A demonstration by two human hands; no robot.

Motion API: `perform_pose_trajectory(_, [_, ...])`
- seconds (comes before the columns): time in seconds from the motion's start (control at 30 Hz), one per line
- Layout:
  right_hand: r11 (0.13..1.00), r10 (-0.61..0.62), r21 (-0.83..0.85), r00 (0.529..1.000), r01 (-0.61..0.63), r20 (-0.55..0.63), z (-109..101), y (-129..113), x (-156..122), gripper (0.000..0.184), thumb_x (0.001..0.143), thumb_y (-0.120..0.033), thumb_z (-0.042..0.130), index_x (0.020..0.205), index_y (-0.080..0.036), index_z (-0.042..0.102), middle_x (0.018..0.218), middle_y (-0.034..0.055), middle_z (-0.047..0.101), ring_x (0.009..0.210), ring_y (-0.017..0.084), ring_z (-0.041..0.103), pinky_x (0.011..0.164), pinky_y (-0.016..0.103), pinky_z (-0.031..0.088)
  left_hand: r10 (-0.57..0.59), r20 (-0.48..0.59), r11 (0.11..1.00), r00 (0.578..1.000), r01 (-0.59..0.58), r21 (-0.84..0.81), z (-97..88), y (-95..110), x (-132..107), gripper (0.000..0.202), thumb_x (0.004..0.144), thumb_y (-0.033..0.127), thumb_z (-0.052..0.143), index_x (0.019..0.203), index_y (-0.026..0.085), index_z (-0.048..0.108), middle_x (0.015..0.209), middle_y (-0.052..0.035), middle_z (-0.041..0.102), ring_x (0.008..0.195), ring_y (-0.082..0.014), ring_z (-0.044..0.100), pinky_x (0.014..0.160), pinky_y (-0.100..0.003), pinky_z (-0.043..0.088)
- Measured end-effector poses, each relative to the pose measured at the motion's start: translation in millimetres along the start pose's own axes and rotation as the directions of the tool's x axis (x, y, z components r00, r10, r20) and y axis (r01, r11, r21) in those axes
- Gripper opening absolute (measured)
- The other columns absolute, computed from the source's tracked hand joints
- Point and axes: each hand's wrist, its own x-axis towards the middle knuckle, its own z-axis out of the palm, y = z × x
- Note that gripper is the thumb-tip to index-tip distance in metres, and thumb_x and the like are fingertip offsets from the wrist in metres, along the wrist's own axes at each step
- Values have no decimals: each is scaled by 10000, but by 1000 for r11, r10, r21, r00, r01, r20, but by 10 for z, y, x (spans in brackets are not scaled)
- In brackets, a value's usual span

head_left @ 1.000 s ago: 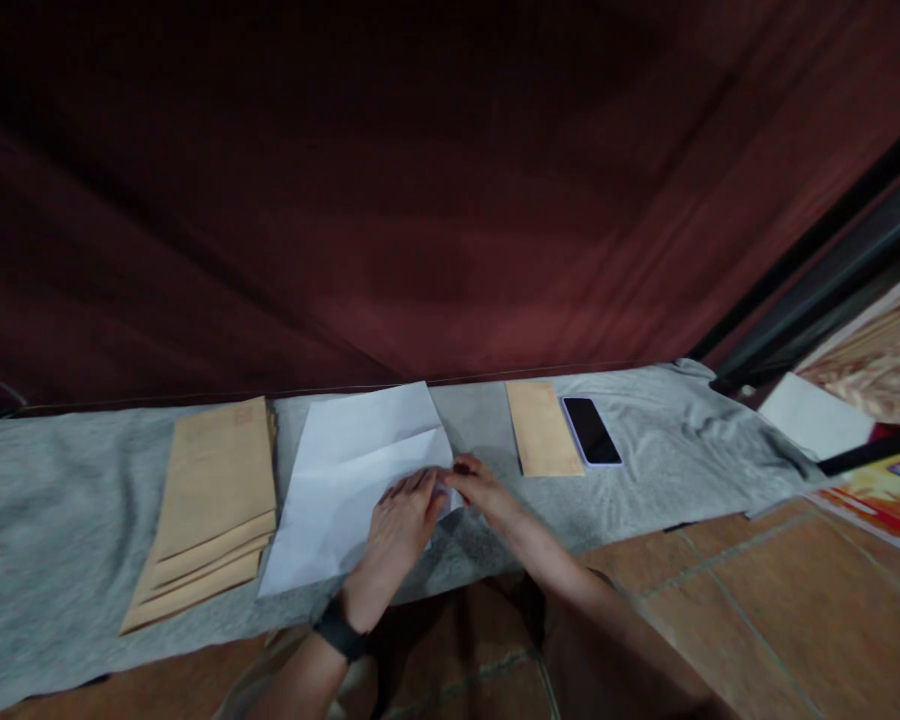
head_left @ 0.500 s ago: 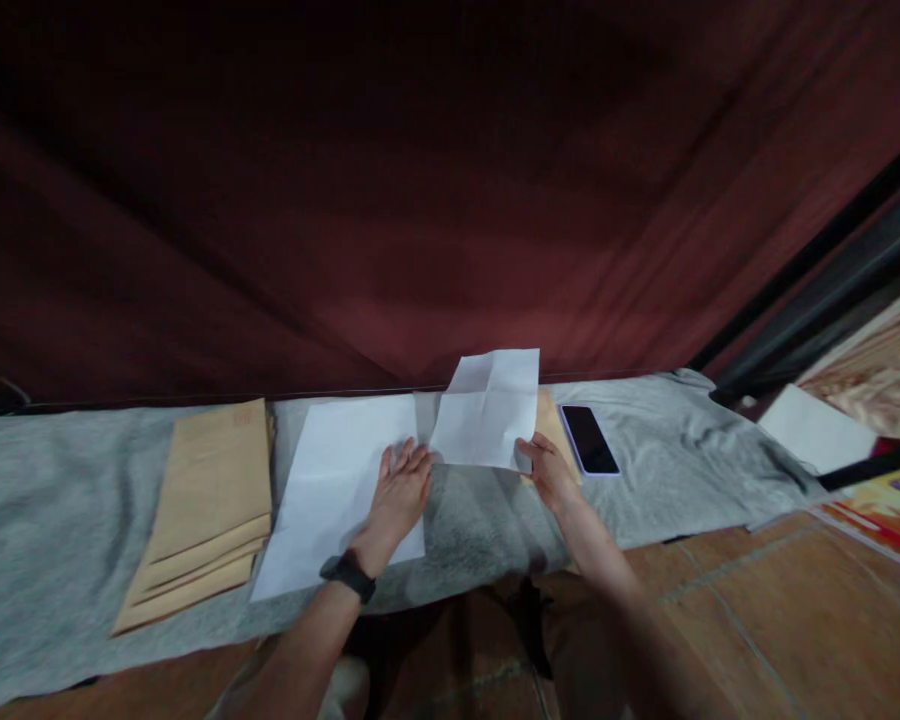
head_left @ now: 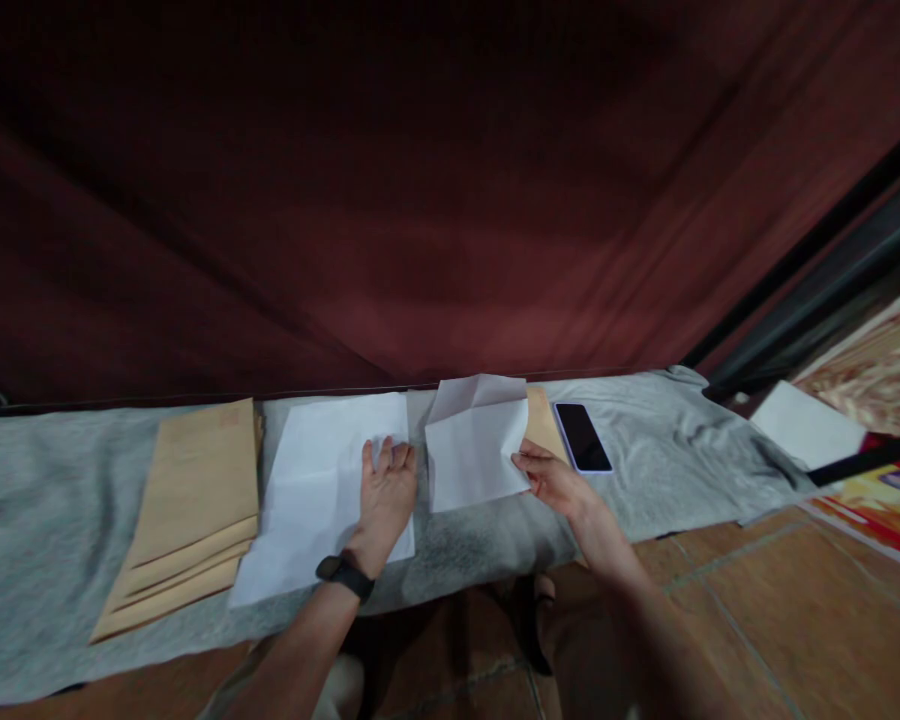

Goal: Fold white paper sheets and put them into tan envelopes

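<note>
My left hand (head_left: 385, 491) lies flat with fingers stretched out on the right edge of a stack of white paper sheets (head_left: 316, 500) on a grey cloth (head_left: 667, 460). A black watch sits on that wrist. My right hand (head_left: 551, 477) pinches the right edge of a creased white sheet (head_left: 475, 440), whose far end is bent over. That sheet rests between the two hands, partly covering a single brown envelope (head_left: 544, 422).
A fanned pile of brown envelopes (head_left: 187, 510) lies left of the white stack. A dark phone (head_left: 583, 436) lies right of the single envelope. A dark red curtain (head_left: 420, 200) hangs behind the cloth. Tiled floor (head_left: 780, 600) and printed papers (head_left: 881, 480) are at the right.
My right hand pulled one creased sheet off the white stack, lifted it to the right, and has now lowered it onto the cloth. My left hand slid onto the stack's right edge.
</note>
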Motion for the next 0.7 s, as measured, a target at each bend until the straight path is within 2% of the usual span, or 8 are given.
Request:
perform_pose_trajectory(0.17, [999, -29, -22, 993, 32, 113, -99, -38, -94, 442, 696, -253, 836, 1114, -205, 702, 889, 14, 766, 737, 155, 705, 703, 245, 529, -68, -45, 995, 997, 65, -77, -25, -110, 7, 419, 884, 88, 427, 1220, 74, 676, 1263, -198, 686, 1352, -366, 509, 1213, -595, 220])
perform_pose_trajectory(0.3, [997, -35, -57, 990, 43, 135, -74, -23, -104, 410, 692, -285, 841, 1070, -197, 711, 890, 25, 763, 763, 164, 706, 705, 250, 509, -90, -42, 872, 995, 59, -485, -57, -146, 36, 434, 805, 79, 497, 1191, 110, 693, 1318, -185, 665, 1306, -347, 554, 1161, -528, 347])
perform_pose_trajectory(0.37, [997, -9, -80, 995, 17, 102, -30, -2, -94, 379, 688, -285, 837, 1035, -191, 716, 869, 24, 757, 753, 168, 698, 722, 266, 507, -195, 48, 660, 980, 168, -733, -65, -123, 54, 390, 757, 99, 554, 1108, 136, 719, 1213, -160, 721, 1180, -328, 637, 1073, -479, 449])
perform_pose_trajectory(0.43, [995, 17, -94, 998, -11, 62, -3, 14, -88, 357, 675, -275, 832, 1005, -199, 718, 854, 17, 749, 751, 177, 686, 736, 288, 506, -322, 217, 308, 922, 319, -896, -72, -92, 78, 314, 741, 146, 606, 1033, 163, 722, 1027, -109, 768, 1029, -292, 693, 955, -424, 527])
perform_pose_trajectory(0.5, [993, 38, -115, 999, -35, 21, -11, 24, -90, 336, 647, -242, 829, 964, -216, 719, 840, 8, 736, 755, 186, 668, 735, 300, 501, -380, 445, -131, 811, 429, -894, -94, -79, 113, 259, 752, 177, 617, 998, 172, 697, 861, -59, 759, 876, -237, 715, 818, -351, 566])
perform_pose_trajectory(0.57, [988, 49, -144, 998, -54, -38, -49, 31, -100, 307, 619, -204, 824, 906, -235, 718, 809, -5, 713, 737, 183, 639, 705, 294, 488, -338, 622, -444, 706, 463, -767, -144, -97, 154, 173, 791, 192, 581, 943, 167, 659, 755, -37, 723, 731, -187, 705, 691, -290, 563])
perform_pose_trajectory(0.63, [983, 43, -172, 995, -58, -91, -89, 36, -120, 276, 609, -186, 815, 859, -244, 714, 772, -17, 685, 717, 174, 608, 672, 281, 468, -264, 702, -590, 661, 465, -660, -215, -125, 190, 122, 857, 253, 541, 888, 170, 625, 727, -45, 707, 657, -171, 692, 621, -274, 553])
perform_pose_trajectory(0.7, [979, 20, -201, 994, -42, -107, -102, 35, -151, 243, 623, -194, 809, 841, -247, 715, 776, -19, 678, 722, 169, 598, 661, 271, 457, -206, 704, -639, 679, 452, -623, -291, -129, 210, 215, 911, 365, 530, 888, 171, 620, 764, -65, 717, 669, -181, 698, 619, -288, 561])
